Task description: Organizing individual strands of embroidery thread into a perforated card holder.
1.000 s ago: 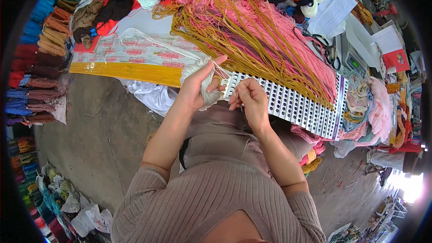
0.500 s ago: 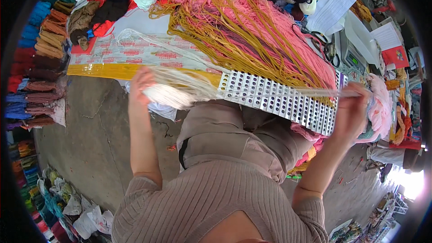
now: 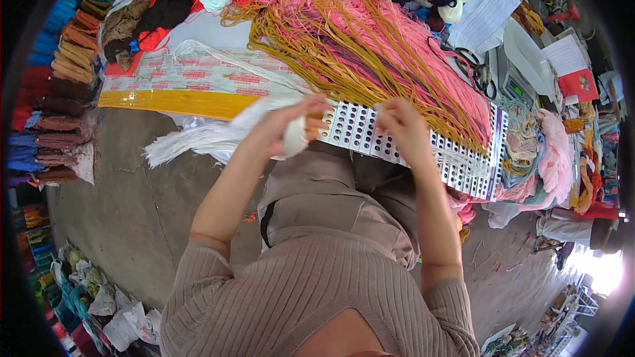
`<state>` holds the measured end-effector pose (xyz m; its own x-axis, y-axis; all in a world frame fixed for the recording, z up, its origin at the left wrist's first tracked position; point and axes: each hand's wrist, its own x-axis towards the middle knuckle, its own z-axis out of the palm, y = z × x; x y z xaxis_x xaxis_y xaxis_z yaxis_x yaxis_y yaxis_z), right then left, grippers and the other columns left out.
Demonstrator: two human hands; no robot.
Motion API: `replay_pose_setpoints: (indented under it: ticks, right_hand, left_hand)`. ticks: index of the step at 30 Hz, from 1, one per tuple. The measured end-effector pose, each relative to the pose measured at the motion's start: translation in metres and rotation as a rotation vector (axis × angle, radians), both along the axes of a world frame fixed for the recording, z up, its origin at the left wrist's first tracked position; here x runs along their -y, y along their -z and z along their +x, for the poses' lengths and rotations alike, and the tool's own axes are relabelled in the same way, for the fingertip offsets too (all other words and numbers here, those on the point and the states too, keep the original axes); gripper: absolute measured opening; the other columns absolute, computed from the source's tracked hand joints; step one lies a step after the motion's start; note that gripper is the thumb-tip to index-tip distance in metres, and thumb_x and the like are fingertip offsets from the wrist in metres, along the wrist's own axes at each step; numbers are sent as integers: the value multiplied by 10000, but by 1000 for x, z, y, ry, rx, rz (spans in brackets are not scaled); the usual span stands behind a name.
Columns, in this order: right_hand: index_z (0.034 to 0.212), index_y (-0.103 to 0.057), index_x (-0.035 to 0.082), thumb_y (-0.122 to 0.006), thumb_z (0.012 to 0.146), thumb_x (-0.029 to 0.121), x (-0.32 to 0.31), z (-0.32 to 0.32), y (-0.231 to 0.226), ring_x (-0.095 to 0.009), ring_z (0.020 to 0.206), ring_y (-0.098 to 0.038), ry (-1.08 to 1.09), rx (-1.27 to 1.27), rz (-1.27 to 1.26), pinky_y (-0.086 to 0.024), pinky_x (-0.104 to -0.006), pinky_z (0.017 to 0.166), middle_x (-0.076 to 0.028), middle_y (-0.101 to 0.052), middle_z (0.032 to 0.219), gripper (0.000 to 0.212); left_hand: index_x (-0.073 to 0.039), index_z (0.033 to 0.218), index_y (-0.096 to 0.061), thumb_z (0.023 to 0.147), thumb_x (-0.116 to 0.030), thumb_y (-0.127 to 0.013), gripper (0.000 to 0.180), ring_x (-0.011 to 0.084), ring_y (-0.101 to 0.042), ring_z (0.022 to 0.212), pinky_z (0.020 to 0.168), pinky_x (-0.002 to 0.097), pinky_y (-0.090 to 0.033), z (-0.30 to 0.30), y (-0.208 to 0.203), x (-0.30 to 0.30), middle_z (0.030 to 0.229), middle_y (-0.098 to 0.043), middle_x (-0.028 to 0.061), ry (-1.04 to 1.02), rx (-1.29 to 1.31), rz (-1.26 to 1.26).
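My left hand (image 3: 281, 129) is closed around a hank of white yarn (image 3: 198, 140), whose loose cut-looking ends hang out to the left, past the table edge. Facing it, my right hand (image 3: 402, 131) has its fingers pinched together, with a bit of white yarn showing at the tips. Both hands are above a white strip with rows of round holes (image 3: 354, 127) along the table's near edge. Thin white strands lie over the strip right of my right wrist. Mustard yarn (image 3: 390, 92) and pink yarn (image 3: 430, 46) spread across the table behind, their near ends along the strip.
Yellow tape (image 3: 172, 102) edges the table at left. Black-handled scissors (image 3: 484, 79), a scale (image 3: 517, 86) and paper sheets (image 3: 486, 10) are at right. Coloured hanks pile up at the back, with stacks of yarn at far left. A pink hank (image 3: 555, 152) hangs at right.
My right hand has come left from the strip's far end toward my left hand. My left hand has moved right with the white hank, and the stretched strands between the hands have slackened.
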<state>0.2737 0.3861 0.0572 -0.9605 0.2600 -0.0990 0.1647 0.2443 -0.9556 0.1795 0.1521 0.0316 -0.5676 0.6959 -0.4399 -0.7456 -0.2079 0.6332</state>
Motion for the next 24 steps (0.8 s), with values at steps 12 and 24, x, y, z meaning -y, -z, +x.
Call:
replay_pose_setpoints:
  ticks: [12, 24]
  right_hand:
    - [828, -645, 51, -558, 784, 235, 18, -32, 46, -160, 566, -590, 27, 200, 231, -450, -307, 564, -50, -630, 653, 209]
    - [782, -602, -7, -611, 789, 153, 9, -31, 38, -126, 534, -550, -80, 141, 174, -425, -272, 528, -51, -584, 612, 160]
  left_hand:
    - [-12, 781, -592, 867, -247, -566, 251, 97, -477, 446, 409, 242, -382, -10, 21, -61, 600, -551, 18, 154, -141, -286]
    - [28, 990, -536, 877, -87, -530, 161, 39, -393, 455, 386, 152, -340, -59, -14, 16, 648, -498, 29, 45, 279, 436]
